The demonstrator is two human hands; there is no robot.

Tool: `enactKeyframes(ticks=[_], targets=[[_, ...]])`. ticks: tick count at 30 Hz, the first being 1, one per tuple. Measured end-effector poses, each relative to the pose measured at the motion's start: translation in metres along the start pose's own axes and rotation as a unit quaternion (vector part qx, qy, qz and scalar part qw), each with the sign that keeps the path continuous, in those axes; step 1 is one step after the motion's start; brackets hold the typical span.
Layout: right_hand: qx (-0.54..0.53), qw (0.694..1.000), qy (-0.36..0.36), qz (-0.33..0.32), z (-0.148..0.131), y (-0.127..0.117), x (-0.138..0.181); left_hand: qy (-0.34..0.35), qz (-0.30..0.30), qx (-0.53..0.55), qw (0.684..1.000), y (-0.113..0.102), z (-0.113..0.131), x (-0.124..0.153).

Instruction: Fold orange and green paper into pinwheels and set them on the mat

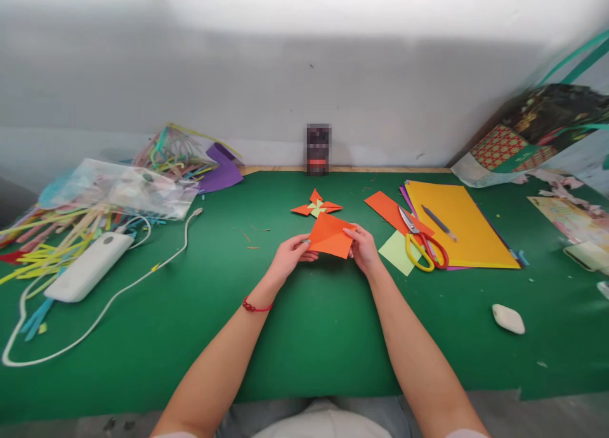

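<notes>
Left hand (290,254) and right hand (363,246) pinching orange paper (330,236), folded star (316,206) just past it, scissors (415,231) parked partly over green sheet (396,254).

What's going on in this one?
A person at a green table is holding an orange paper with both hands, the left hand at one side and the right hand at the other. Just beyond it lies a folded orange and green paper shape. To the right, scissors rest on loose paper, and a pen lies on yellow sheets. Neither hand is touching those.
</notes>
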State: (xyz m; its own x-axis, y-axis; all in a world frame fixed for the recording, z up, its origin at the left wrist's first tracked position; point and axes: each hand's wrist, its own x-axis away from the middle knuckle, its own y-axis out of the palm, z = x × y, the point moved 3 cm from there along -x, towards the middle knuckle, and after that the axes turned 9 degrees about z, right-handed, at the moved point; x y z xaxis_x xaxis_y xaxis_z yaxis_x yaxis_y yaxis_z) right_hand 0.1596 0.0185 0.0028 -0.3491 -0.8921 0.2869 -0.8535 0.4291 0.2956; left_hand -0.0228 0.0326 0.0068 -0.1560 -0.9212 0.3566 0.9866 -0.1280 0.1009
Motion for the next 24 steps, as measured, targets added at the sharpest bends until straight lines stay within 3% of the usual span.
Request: enactKeyframes(ticks=[7,12,16,18,21,24], targets=[[0.002,1.000,-0.028,0.006,0.005,0.005,-0.008,0.046,0.023,0.015,0.999,-0.005,0.006,-0.002],[-0.007,0.998,-0.037,0.057,0.007,0.003,-0.010,0.130,0.014,0.022,0.991,-0.003,0.010,-0.002],[-0.017,0.994,-0.045,0.096,0.006,0.000,-0.010,0.217,0.001,-0.060,0.974,-0.001,0.008,-0.007],[-0.024,0.995,-0.039,0.094,0.007,0.000,-0.010,0.291,0.040,-0.143,0.945,-0.004,0.008,-0.009],[-0.033,0.997,-0.021,0.072,0.009,0.003,-0.011,0.398,0.125,-0.272,0.867,-0.009,0.011,-0.006],[-0.035,0.998,-0.021,0.051,0.010,0.007,-0.009,0.466,0.098,-0.368,0.799,-0.005,0.013,0.004]])
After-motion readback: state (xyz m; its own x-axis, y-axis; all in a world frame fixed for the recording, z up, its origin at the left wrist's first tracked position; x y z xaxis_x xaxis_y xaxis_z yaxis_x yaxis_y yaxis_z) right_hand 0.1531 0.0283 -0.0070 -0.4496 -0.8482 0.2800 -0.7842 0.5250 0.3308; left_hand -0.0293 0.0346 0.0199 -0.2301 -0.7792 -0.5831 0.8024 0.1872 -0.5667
